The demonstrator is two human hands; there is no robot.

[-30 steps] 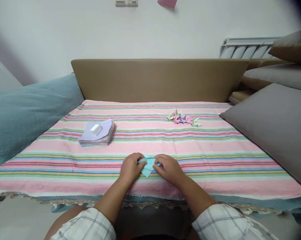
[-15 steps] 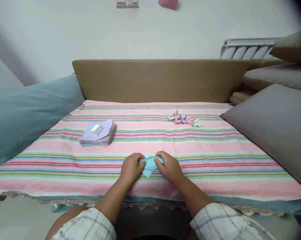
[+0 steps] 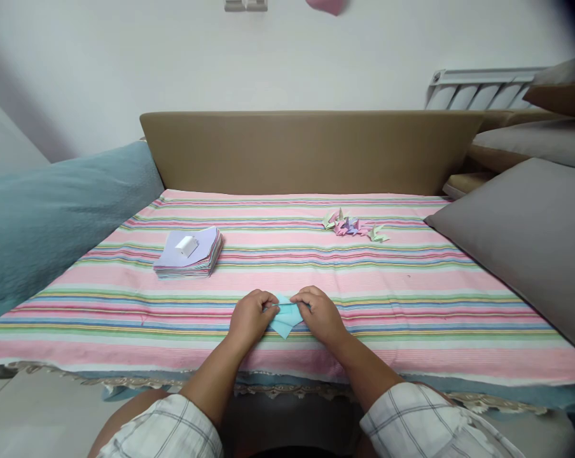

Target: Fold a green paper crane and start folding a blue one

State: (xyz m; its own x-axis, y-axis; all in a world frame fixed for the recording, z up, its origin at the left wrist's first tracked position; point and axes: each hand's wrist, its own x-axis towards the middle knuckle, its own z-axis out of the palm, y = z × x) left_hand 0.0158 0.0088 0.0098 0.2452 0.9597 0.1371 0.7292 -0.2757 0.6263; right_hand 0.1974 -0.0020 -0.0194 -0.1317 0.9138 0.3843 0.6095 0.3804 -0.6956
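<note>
**Folded blue paper [image 3: 286,324] pinched from both sides**

Left hand [image 3: 252,319] grips its left edge, thumb against fingers; right hand [image 3: 318,315] grips the upper right. Paper is over the striped cloth [image 3: 278,270], near the front edge. Beyond: paper stack [image 3: 196,262] with white block [image 3: 186,246], left; folded paper figures [image 3: 352,227], right.

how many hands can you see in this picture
2: the left hand grips the left side of the light blue paper, and the right hand is on its right side. Some fingertips are hidden, but no whole hand seems to be.
</note>
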